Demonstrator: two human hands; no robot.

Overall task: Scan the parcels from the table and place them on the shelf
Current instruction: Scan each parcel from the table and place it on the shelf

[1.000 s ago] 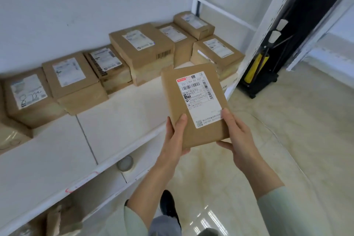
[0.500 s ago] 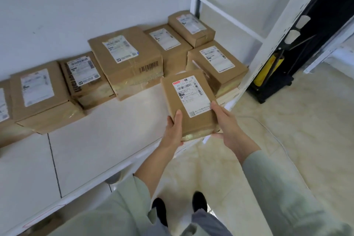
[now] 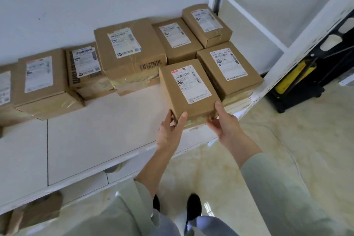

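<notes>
A brown cardboard parcel [image 3: 188, 90] with a white shipping label lies on the white shelf [image 3: 99, 140] near its front right edge, close beside another labelled parcel [image 3: 229, 70]. My left hand [image 3: 169, 133] grips its near left corner, thumb on top. My right hand [image 3: 225, 124] holds the near right corner, thumb on the top edge. Both sleeves are pale green.
Several labelled brown parcels [image 3: 128, 53] line the back of the shelf against the wall. A white shelf post [image 3: 298, 44] rises at the right. A black and yellow cart [image 3: 298, 80] stands on the tiled floor. More cardboard [image 3: 36, 210] sits on the lower shelf.
The parcel has gone from held in the air in front of the shelf to down on the shelf beside the right-hand parcel. Both hands moved forward with it.
</notes>
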